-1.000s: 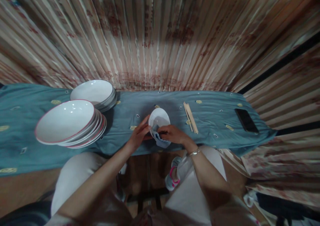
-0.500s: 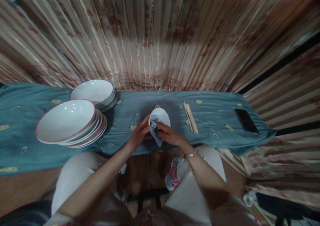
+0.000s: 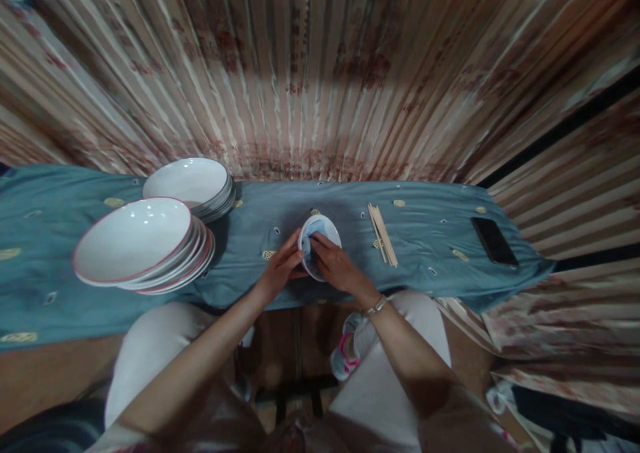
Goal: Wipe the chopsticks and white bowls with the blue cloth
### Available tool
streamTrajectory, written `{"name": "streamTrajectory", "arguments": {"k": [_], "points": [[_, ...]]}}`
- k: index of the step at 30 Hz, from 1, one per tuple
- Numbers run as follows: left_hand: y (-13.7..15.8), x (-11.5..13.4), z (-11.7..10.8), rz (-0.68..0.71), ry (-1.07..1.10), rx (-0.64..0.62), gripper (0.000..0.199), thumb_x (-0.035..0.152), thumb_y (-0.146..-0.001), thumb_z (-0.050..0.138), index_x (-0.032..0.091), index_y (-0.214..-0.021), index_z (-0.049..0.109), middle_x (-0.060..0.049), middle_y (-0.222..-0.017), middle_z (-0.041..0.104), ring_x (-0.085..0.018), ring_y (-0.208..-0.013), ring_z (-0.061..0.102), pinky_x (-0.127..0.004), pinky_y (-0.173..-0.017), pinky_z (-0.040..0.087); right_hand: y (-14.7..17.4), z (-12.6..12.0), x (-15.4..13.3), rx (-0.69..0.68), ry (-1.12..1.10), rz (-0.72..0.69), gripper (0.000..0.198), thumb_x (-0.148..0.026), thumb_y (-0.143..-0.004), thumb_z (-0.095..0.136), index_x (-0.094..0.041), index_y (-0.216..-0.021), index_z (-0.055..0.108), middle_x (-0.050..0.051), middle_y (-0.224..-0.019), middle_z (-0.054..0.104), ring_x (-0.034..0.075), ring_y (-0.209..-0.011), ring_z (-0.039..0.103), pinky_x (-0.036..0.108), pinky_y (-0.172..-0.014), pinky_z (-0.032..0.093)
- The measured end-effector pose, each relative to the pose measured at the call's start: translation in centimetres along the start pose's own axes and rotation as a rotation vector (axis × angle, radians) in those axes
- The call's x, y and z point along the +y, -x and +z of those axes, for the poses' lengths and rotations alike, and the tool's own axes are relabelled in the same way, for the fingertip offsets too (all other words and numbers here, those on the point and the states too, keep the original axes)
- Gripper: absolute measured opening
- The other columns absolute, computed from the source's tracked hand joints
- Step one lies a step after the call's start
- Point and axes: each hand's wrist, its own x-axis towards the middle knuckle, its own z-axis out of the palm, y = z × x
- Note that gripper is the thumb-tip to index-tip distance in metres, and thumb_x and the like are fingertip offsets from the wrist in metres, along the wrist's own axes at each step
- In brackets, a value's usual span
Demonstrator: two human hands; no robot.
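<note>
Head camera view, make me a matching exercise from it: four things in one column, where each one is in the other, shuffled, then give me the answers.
Things:
1. blue cloth
2. wooden sticks
3. black phone
4. red-rimmed dish

Places:
A. near the right end of the teal tablecloth
B. on top of the nearer stack of dishes
C. inside the small white bowl, touched by the right hand
D. between the small white bowl and the black phone

Pairs: 1-C, 2-D, 3-A, 4-B
</note>
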Motion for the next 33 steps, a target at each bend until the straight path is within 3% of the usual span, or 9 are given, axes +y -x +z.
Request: {"name": "streamTrajectory", "arguments": {"k": [9, 16, 26, 33], "points": [[0.1, 0.2, 0.1, 0.003, 0.002, 0.015, 0.068, 0.040, -0.072, 0.072, 0.035, -0.137, 0.052, -0.004, -0.121, 0.065, -0.031, -0.111, 0.057, -0.041, -0.077, 0.058, -0.2, -1.5, -2.0, -0.127, 0.342, 0.202, 0.043, -0.010, -0.091, 0.040, -0.015, -0.132, 0.052, 0.016, -0.139, 0.049, 0.026, -0.121, 0.052, 0.042, -0.101, 0.045], [0.0, 0.1, 0.0, 0.010, 0.000, 0.016, 0.071, 0.043, -0.070, 0.074, 0.034, -0.137, 0.052, -0.004, -0.117, 0.067, -0.033, -0.111, 0.057, -0.043, -0.077, 0.058, 0.0, -1.9, -1.5, -0.212, 0.374, 0.206, 0.029, -0.010, -0.091, 0.042, -0.011, -0.109, 0.065, 0.016, -0.123, 0.060, 0.024, -0.114, 0.056, 0.034, -0.099, 0.044], [0.1, 0.1, 0.0, 0.013, 0.024, -0.011, 0.078, 0.044, -0.069, 0.076, 0.030, -0.141, 0.048, -0.005, -0.126, 0.064, -0.031, -0.113, 0.057, -0.040, -0.077, 0.059, 0.2, -3.1, -1.3, -0.275, 0.057, 0.182, 0.020, -0.013, -0.089, 0.051, -0.014, -0.095, 0.069, 0.009, -0.096, 0.070, 0.018, -0.088, 0.063, 0.028, -0.080, 0.044], [0.0, 0.0, -0.1, 0.000, 0.037, -0.025, 0.080, 0.044, -0.070, 0.075, 0.032, -0.143, 0.045, -0.005, -0.125, 0.065, -0.028, -0.106, 0.061, -0.040, -0.078, 0.058, 0.5, -2.5, -0.7, -0.188, -0.401, 0.155, 0.021, -0.023, -0.088, 0.051, -0.015, -0.094, 0.070, 0.003, -0.086, 0.071, 0.015, -0.076, 0.060, 0.026, -0.072, 0.045]]}}
